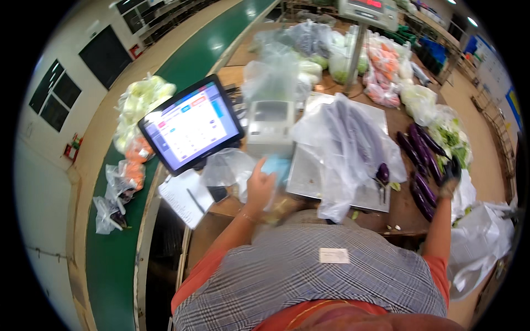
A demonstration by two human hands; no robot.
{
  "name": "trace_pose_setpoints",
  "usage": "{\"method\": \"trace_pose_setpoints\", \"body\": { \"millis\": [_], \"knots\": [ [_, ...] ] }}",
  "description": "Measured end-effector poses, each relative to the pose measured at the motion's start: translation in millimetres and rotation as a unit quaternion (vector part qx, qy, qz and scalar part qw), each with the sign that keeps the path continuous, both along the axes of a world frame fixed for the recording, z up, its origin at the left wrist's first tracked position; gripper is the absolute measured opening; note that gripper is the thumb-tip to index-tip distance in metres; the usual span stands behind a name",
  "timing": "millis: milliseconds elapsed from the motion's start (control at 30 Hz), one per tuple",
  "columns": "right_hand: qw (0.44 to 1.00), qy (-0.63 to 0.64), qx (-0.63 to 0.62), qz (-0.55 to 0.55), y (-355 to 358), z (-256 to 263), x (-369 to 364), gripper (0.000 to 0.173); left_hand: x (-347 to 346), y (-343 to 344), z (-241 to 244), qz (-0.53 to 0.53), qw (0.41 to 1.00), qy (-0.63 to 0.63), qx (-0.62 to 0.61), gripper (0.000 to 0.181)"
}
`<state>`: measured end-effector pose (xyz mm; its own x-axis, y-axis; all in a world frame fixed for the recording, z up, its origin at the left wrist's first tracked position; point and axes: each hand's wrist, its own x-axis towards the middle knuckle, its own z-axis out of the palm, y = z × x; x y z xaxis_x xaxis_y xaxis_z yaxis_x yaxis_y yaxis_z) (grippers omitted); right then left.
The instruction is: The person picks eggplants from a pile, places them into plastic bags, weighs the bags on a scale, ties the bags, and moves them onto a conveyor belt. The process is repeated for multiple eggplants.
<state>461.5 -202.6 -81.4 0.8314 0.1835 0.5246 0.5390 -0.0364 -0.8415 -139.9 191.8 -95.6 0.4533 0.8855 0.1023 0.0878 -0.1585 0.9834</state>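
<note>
My bare left hand (pixel 261 186) is raised in front of the label printer (pixel 271 124), index finger extended; a blurred light-blue item (pixel 276 167) lies just beside it. My right hand (pixel 451 169), in a dark glove, is at the stem end of a long purple eggplant (pixel 432 142) on the right; whether it grips it cannot be told. Several loose eggplants (pixel 422 194) lie beside that hand. Between my hands, a clear plastic bag of long eggplants (pixel 348 136) rests on the steel scale platform (pixel 298 178), one stem end poking out.
A lit touchscreen (pixel 192 124) stands at the left above a written notebook (pixel 184 198) with a pen. The scale's display (pixel 368 12) is on a post at the back. Bagged vegetables (pixel 383 62) crowd the far side; more bags (pixel 143 99) lie on the green conveyor belt (pixel 112 265).
</note>
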Motion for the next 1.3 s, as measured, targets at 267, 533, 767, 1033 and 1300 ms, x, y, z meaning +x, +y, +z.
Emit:
{"method": "trace_pose_setpoints", "body": {
  "millis": [267,533,767,1033,1300],
  "knots": [
    [0.966,-0.168,-0.183,0.072,232,142,-26,0.054,-3,-87,52,0.012,0.995,-0.057,-0.079,0.054],
    [0.903,-0.317,-0.289,-0.026,367,234,-3,0.065,-16,-135,63,0.133,0.987,-0.032,-0.082,0.049],
    [0.909,-0.127,-0.396,-0.008,469,269,14,0.047,-31,-184,55,0.237,0.968,0.007,-0.082,0.047],
    [0.914,-0.051,-0.327,0.235,467,257,89,0.053,-16,-196,44,0.180,0.978,0.009,-0.105,0.045],
    [0.889,-0.197,-0.281,0.302,239,116,-91,0.090,40,-167,29,-0.109,0.967,0.201,0.109,0.066]
  ]
}}
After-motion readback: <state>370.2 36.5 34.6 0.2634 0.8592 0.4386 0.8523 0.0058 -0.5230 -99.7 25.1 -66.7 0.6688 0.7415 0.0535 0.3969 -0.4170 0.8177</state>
